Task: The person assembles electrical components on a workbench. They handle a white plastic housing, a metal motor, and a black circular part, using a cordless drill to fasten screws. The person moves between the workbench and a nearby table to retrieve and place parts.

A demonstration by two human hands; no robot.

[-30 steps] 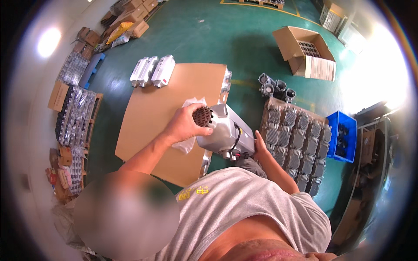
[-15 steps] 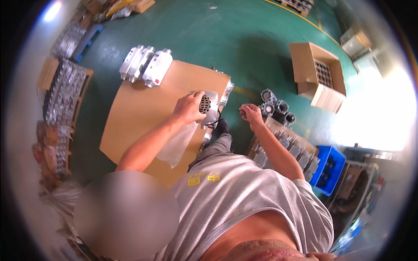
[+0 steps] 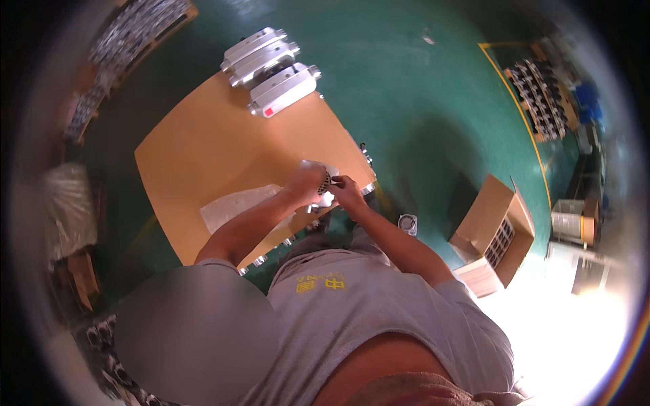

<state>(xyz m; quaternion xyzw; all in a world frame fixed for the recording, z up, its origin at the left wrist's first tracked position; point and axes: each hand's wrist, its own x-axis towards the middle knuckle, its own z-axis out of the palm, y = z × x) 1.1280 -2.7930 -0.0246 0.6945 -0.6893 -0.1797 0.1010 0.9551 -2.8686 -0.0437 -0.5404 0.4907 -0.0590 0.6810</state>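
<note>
Unit in hand: one, a silver unit (image 3: 326, 201) with a dark round grille (image 3: 325, 183), right near the dial's centre, over the cardboard's edge; whether it rests there, I can't tell.
Finished-looking housings: three, count them, silver housings (image 3: 284, 89) side by side at 11 o'clock, the nearest wearing a red patch.
Cardboard: one big brown sheet (image 3: 193, 159), spreading from 9 to 12; silver ends poke out from under its lower edge, too hidden to count.
Film: one clear plastic piece (image 3: 237, 206) at 9 o'clock, lying beneath the left forearm.
Carton: one open carton (image 3: 474, 223), past 3 o'clock, with gridded contents.
Floor piece: one small grey part (image 3: 407, 224), same bearing, closer in.
Left hand: here it is, left hand (image 3: 306, 185), forearm in from 8 o'clock, blurred, fingers curled around the grille end, gripping.
Right hand: in from 4 o'clock, elbow bent, right hand (image 3: 347, 192) with fingers gathered beside the grille; pinching anything? Can't tell.
</note>
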